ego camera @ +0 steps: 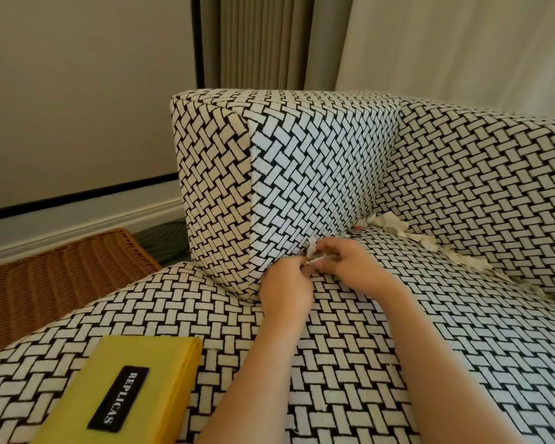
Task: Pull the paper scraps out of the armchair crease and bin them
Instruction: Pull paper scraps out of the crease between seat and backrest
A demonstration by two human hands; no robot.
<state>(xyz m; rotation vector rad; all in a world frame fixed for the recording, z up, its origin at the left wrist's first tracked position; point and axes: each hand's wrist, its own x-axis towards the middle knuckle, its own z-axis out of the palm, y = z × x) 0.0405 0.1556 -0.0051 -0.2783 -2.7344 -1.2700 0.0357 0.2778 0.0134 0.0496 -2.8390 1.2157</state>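
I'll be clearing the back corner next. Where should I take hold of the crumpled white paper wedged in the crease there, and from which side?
Pinch the crumpled paper by the puffy part standing up above the seat, coming from above and in front. Its lower edge is tucked between the seat and the backrest, so likely only that raised part offers a hold.

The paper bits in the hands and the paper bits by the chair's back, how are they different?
The held scraps are pinched by the left hand and right hand; the back scraps lie untouched. The held scraps sit by the armrest; the back scraps run along the backrest crease. The held scraps are few; the back scraps make a long row. Both are whitish, crumpled paper.
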